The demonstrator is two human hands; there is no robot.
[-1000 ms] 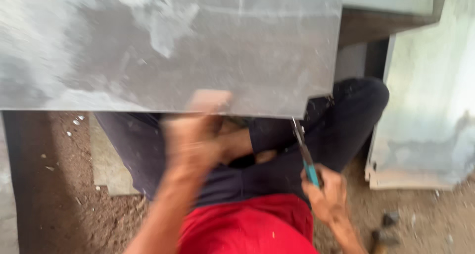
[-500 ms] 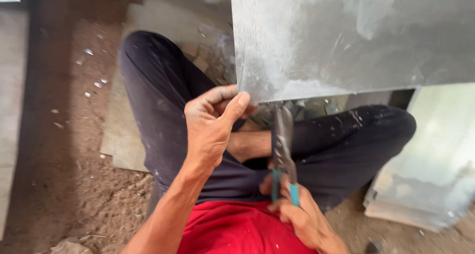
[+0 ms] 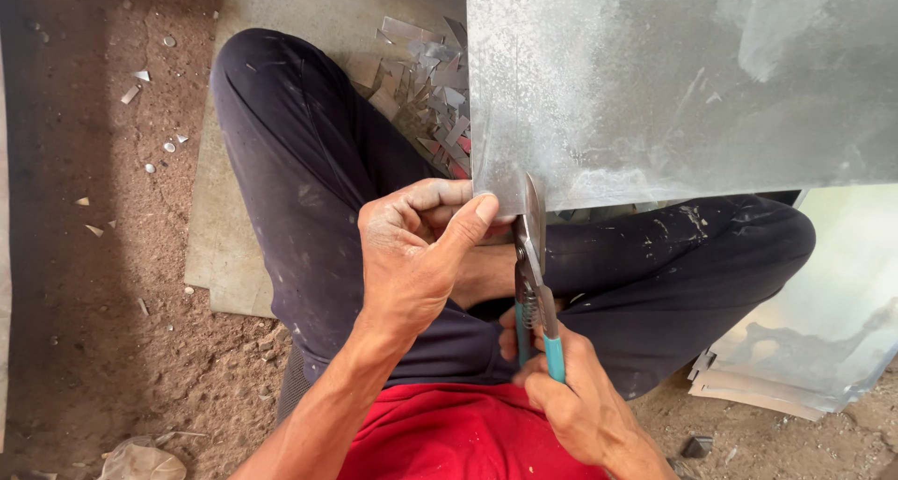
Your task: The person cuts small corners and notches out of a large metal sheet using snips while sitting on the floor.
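Person sits cross-legged on dirt floor, galvanised metal sheet (image 3: pixel 683 87) propped over the knees, its lower edge running just above the lap. Left hand (image 3: pixel 412 255) pinches the sheet's lower-left corner, thumb pressed on the near face, fingers curled behind, clamped tight — prob. to keep the thin metal from flexing while it's cut. Right hand (image 3: pixel 571 400) is wrapped round the blue handles of tin snips (image 3: pixel 533 265), squeezed nearly together; blades bite into the sheet's bottom edge right beside the left thumb, pointing straight up away from the body. Pile of metal offcuts (image 3: pixel 435 87) lies left of the sheet, on a flat board (image 3: pixel 224 246) under the left leg. More sheet pieces (image 3: pixel 804 349) lean below the sheet's right end, beyond the right knee. Few small scraps (image 3: pixel 140 78) scattered on dirt far left of the sheet
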